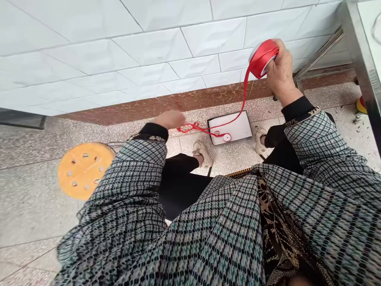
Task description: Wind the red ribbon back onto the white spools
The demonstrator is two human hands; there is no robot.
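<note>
Holding red ribbon spool (263,58) in right grip (279,69), closed | left grip (169,119) beside ribbon loops (189,128), state unclear | white box (238,127) on floor (29,206)

readable text: none | red ribbon spool (262,58): no legible print | black-edged white box (233,127): no legible marks | orange perforated disc (85,170): no legible numbers or signs | plaid sleeves (321,167): no label legible
</note>
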